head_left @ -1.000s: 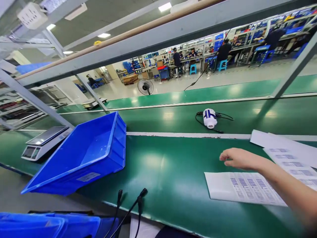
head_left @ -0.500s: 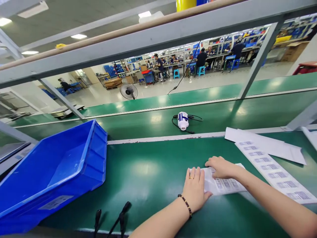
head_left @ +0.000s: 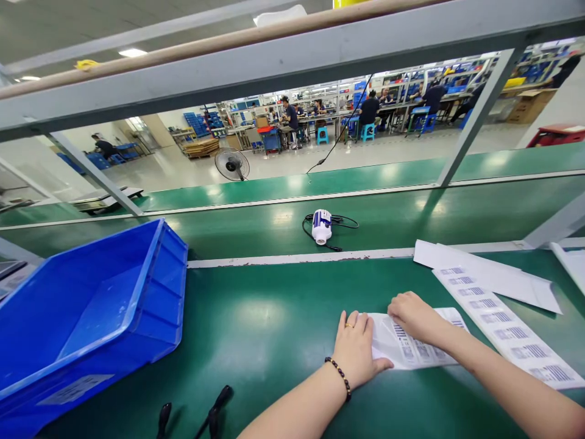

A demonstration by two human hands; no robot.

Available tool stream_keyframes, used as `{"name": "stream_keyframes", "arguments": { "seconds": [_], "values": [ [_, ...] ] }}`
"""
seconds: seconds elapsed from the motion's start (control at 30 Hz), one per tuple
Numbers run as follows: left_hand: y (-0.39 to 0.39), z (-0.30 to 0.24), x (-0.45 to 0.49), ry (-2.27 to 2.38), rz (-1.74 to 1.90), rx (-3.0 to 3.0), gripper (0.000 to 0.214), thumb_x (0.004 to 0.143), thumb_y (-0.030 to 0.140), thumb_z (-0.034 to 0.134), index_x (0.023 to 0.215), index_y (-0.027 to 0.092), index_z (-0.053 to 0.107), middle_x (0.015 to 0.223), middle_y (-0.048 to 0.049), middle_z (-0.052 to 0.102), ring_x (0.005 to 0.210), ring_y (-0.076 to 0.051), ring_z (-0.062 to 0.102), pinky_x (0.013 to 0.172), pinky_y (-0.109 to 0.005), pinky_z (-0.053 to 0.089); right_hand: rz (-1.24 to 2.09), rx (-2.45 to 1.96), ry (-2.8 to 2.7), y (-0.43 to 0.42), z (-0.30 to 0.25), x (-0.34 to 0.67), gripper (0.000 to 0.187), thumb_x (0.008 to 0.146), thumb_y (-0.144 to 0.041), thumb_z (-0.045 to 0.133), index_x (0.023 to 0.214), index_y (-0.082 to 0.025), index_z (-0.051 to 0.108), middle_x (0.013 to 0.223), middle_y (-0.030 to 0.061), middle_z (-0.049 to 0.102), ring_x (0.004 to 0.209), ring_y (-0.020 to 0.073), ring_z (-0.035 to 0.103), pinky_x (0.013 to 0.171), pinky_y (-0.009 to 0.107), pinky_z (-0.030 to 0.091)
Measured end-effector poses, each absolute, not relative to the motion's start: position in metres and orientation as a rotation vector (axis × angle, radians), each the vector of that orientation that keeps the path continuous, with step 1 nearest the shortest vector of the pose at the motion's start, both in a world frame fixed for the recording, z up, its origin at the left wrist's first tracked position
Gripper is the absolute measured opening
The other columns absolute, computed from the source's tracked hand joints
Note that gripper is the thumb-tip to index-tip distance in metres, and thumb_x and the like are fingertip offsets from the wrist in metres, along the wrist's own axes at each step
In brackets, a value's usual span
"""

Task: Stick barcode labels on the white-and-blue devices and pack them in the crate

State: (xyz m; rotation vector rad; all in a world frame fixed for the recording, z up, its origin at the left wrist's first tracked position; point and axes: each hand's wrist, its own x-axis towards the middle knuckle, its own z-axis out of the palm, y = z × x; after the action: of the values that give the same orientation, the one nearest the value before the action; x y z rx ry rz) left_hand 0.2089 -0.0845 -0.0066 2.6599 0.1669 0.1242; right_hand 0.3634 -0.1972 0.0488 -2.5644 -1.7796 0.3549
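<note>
A white sheet of barcode labels (head_left: 420, 350) lies on the green bench in front of me. My left hand (head_left: 356, 347) presses on its left end, fingers stretched out and thumb along the lower edge; a ring and a beaded bracelet show on it. Over the upper middle of the same sheet is my right hand (head_left: 415, 317), its fingers curled and pinched together at the labels. Its fingertips are partly hidden, so the exact bit they grip does not show. To the right lies a longer strip of barcode labels (head_left: 498, 317), partly over a folded white paper (head_left: 516, 280).
A big blue bin (head_left: 155, 305) stands at the left. Black cable ends (head_left: 219, 399) stick up at the near edge. Beyond the white ledge (head_left: 292, 258) lies a white and blue pump-like device (head_left: 322, 227) with a black cord. A metal frame crosses above; people sit far behind.
My right hand has closed its fingers more and shifted slightly right along the label sheet. My left hand stays flat on the sheet's end. The view has tilted a little.
</note>
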Motion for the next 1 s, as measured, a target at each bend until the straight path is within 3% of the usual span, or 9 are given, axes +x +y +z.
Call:
{"name": "stream_keyframes", "arguments": {
  "seconds": [0.1, 0.3, 0.47, 0.57, 0.7, 0.77, 0.83, 0.9, 1.0],
  "values": [
    [-0.085, -0.004, 0.208, 0.16, 0.108, 2.645, 0.081, 0.07, 0.07, 0.047, 0.13, 0.016, 0.038, 0.131, -0.0125, 0.046, 0.126, -0.031, 0.034, 0.111, -0.056, 0.019, 0.294, -2.519, -1.812, -0.205, 0.049, 0.359, 0.033, 0.083, -0.01, 0.032, 0.069, -0.019, 0.061, 0.08, 0.0092, 0.064, 0.082, 0.0221, 0.057, 0.084, 0.04, 0.036],
    [-0.084, -0.006, 0.209, 0.158, 0.087, 2.596, 0.082, 0.072, 0.07, 0.043, 0.132, 0.015, 0.035, 0.132, -0.0124, 0.046, 0.128, -0.03, 0.032, 0.112, -0.055, 0.017, 0.327, -2.255, -1.489, -0.259, 0.081, 0.374, 0.02, 0.086, -0.036, 0.041, 0.078, -0.027, 0.057, 0.125, 0.0074, 0.051, 0.118, 0.0257, 0.044, 0.094, 0.042, 0.04],
    [-0.082, 0.001, 0.205, 0.141, 0.011, 2.515, 0.089, 0.072, 0.07, 0.044, 0.138, 0.013, 0.026, 0.14, -0.016, 0.036, 0.133, -0.032, 0.024, 0.113, -0.056, 0.011, 0.071, -2.086, -0.984, -0.263, 0.131, 0.397, 0.022, 0.081, -0.047, 0.049, 0.102, -0.039, 0.051, 0.124, 0.0081, 0.053, 0.114, 0.0253, 0.049, 0.092, 0.04, 0.041],
    [-0.078, 0.006, 0.193, 0.135, -0.018, 2.384, 0.088, 0.073, 0.07, 0.043, 0.142, 0.021, 0.017, 0.149, -0.0136, 0.019, 0.138, -0.033, 0.008, 0.112, -0.057, 0.008, 0.079, -2.049, -1.028, -0.198, 0.14, 0.396, 0.058, 0.084, -0.042, 0.045, 0.137, -0.036, 0.022, 0.123, 0.0093, 0.055, 0.112, 0.0228, 0.051, 0.097, 0.04, 0.038],
    [-0.066, -0.002, 0.175, 0.103, -0.126, 2.22, 0.101, 0.064, 0.073, 0.053, 0.142, 0.024, 0.014, 0.151, -0.015, 0.007, 0.137, -0.038, -0.005, 0.109, -0.061, 0.009, 0.098, -2.284, -1.311, -0.068, 0.126, 0.39, 0.077, 0.087, -0.029, 0.04, 0.143, -0.02, -0.012, 0.129, 0.0133, 0.048, 0.118, 0.021, 0.047, 0.091, 0.036, 0.043],
    [-0.055, -0.017, 0.169, 0.098, -0.145, 2.184, 0.105, 0.059, 0.073, 0.058, 0.142, 0.022, 0.018, 0.15, -0.0165, 0.011, 0.136, -0.04, -0.001, 0.107, -0.062, 0.015, 0.063, -2.325, -1.372, -0.008, 0.116, 0.391, 0.079, 0.084, -0.023, 0.047, 0.144, -0.02, -0.004, 0.135, 0.0134, 0.042, 0.123, 0.0217, 0.041, 0.098, 0.038, 0.036],
    [-0.04, -0.035, 0.165, 0.105, -0.069, 2.192, 0.101, 0.059, 0.069, 0.062, 0.139, 0.02, 0.026, 0.148, -0.0164, 0.019, 0.136, -0.04, 0.005, 0.107, -0.059, 0.02, 0.04, -2.385, -1.4, 0.038, 0.108, 0.392, 0.067, 0.084, -0.027, 0.053, 0.142, -0.02, 0.02, 0.135, 0.0128, 0.041, 0.122, 0.0259, 0.04, 0.1, 0.047, 0.032],
    [-0.022, -0.051, 0.162, 0.139, 0.082, 2.223, 0.089, 0.064, 0.062, 0.062, 0.136, 0.016, 0.035, 0.145, -0.0164, 0.028, 0.137, -0.037, 0.01, 0.108, -0.056, 0.022, 0.049, -2.462, -1.394, 0.068, 0.103, 0.391, 0.049, 0.085, -0.033, 0.054, 0.13, -0.019, 0.041, 0.131, 0.0107, 0.044, 0.115, 0.0264, 0.045, 0.095, 0.051, 0.036],
    [0.004, -0.061, 0.158, 0.298, 0.343, 2.189, 0.067, 0.076, 0.046, 0.053, 0.132, 0.012, 0.041, 0.142, -0.0153, 0.034, 0.138, -0.032, 0.014, 0.111, -0.049, 0.021, 0.118, -2.554, -1.37, 0.093, 0.101, 0.384, 0.037, 0.086, -0.034, 0.054, 0.118, -0.017, 0.05, 0.119, 0.0084, 0.052, 0.1, 0.0211, 0.054, 0.083, 0.044, 0.046]
  ]
}}
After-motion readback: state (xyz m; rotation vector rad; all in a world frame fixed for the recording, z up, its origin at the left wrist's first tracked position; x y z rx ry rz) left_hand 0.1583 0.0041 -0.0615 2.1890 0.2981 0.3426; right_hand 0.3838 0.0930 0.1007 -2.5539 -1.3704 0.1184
